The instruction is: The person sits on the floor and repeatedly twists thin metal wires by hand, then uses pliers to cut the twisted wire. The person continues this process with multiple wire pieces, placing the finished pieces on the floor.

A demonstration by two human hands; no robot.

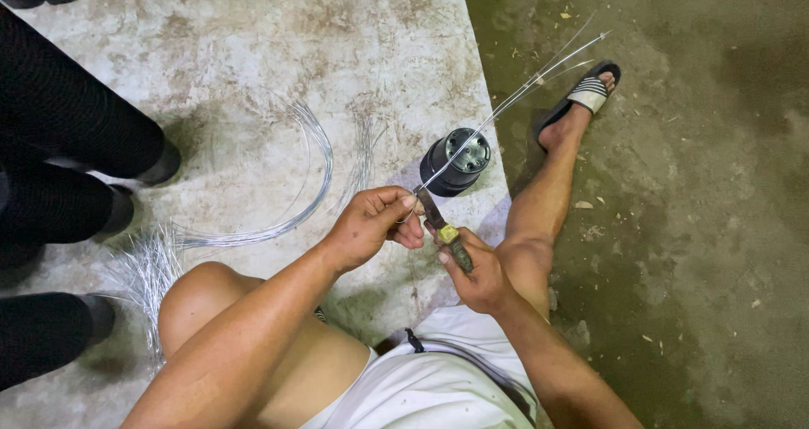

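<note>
My left hand (375,221) pinches the near end of a few thin silver wires (522,92) that stretch up and to the right. My right hand (476,269) grips a pair of pliers (444,228) with worn dark handles, and its jaws meet the wires right beside my left fingertips. A black cylindrical object (457,161) stands on the floor just beyond both hands, under the wires.
A bundle of curved silver wires (253,218) lies on the pale concrete slab (253,41) to the left. Another person's dark-clothed legs (59,142) stand at the left edge. My sandalled foot (586,92) rests on the darker floor (716,227) to the right.
</note>
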